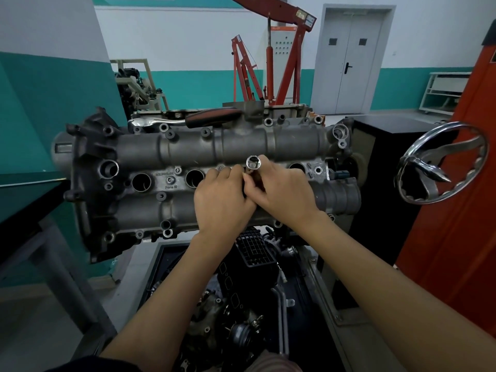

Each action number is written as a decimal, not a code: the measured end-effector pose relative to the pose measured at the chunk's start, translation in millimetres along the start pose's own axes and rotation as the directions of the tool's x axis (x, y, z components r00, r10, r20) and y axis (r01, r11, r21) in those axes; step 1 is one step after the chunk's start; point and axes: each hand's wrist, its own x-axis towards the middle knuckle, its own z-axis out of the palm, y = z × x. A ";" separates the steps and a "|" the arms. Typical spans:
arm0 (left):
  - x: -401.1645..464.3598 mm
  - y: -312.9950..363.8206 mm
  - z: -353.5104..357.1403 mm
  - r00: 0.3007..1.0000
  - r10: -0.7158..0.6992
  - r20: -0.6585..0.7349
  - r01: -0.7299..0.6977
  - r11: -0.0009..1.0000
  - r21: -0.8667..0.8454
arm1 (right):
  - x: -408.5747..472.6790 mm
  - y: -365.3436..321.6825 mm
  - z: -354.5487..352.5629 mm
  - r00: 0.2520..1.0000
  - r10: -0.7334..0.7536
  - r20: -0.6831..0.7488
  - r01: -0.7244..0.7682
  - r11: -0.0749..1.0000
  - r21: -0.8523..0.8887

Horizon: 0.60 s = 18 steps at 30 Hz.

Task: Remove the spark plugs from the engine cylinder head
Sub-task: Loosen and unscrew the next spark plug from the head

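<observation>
A workshop with teal walls and red hoists. My left hand (pixel 224 200) and right hand (pixel 281 194) both pinch a spark plug socket (pixel 253 165) upright over the cylinder head (pixel 171 146), probably to seat it squarely in the third plug well. No spark plugs show.

My fingers (pixel 249 183) meet at the middle of the cylinder head (pixel 150 208), around the socket (pixel 253 162). Two open plug wells (pixel 141 182) lie left of them, the ratchet (pixel 188 120) behind, the handwheel (pixel 440 165) far right.
</observation>
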 end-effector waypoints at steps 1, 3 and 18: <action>0.0 -0.1 0.1 1.000 -0.005 0.018 0.005 1.000 0.011 | -0.1 0.3 0.1 1.000 -0.003 -0.008 0.003 1.000 -0.001; -0.5 -0.7 1.1 0.998 -0.020 0.058 0.018 0.999 0.033 | -0.2 0.7 0.4 1.000 0.013 -0.013 -0.013 1.000 0.014; -0.3 -0.7 -0.1 0.999 -0.007 0.033 0.007 1.000 -0.002 | -0.3 -0.5 0.9 1.000 -0.005 -0.027 0.005 1.000 0.006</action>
